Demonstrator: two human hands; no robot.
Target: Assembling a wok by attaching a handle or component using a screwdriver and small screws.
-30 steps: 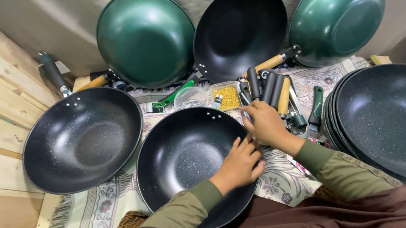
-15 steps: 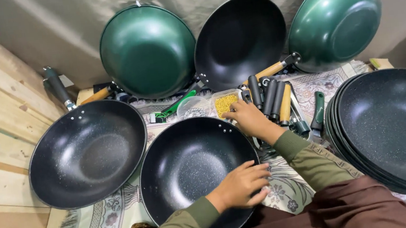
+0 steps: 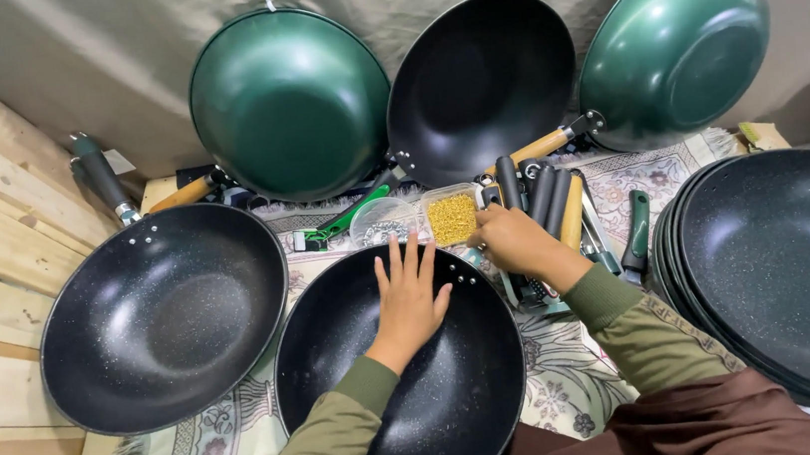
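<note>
Woks crowd the patterned cloth [image 3: 247,445]: a handled black wok [image 3: 164,318] at far left, then the handleless black wok [image 3: 411,377] pinned flat by the open, spread left hand [image 3: 410,297], while the right hand [image 3: 517,241], fingers curled, reaches the small tub of yellow fasteners [image 3: 451,217] beside loose handles [image 3: 542,193].

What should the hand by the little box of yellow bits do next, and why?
Probably dip the right hand into the small clear box of yellow bits and pick one out. It already touches the box's edge, while the left hand lies flat inside the black pan, near the small holes at its rim, steadying it.
</note>
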